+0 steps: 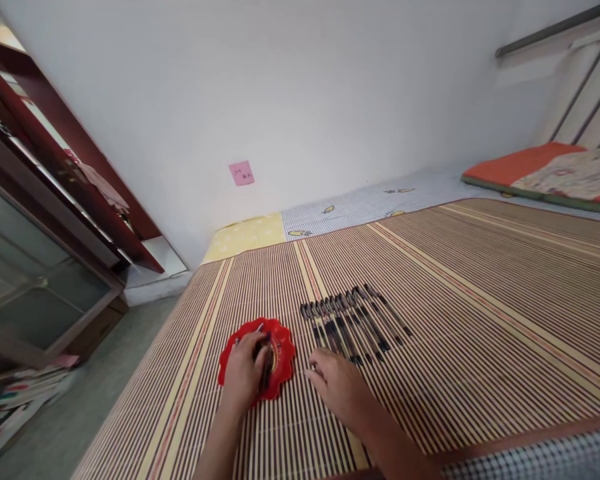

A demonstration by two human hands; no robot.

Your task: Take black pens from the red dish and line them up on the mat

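Observation:
A red scalloped plate (283, 343) lies on a striped bamboo mat (455, 320). My left hand (243, 377) rests over the plate, fingers curled around a dark pen (269, 363) that lies in it. My right hand (337, 385) lies on the mat just right of the plate, fingers bent and pointing left, close to the near ends of a row of several dark pens (353, 323) laid side by side. Whether the right fingers pinch anything is hidden.
The mat covers a bed against a white wall with a pink note (241, 173). An orange-edged cushion (550, 170) lies at the far right. A dark wooden cabinet with glass (45, 267) and stacked papers (15, 400) stand left, on the floor.

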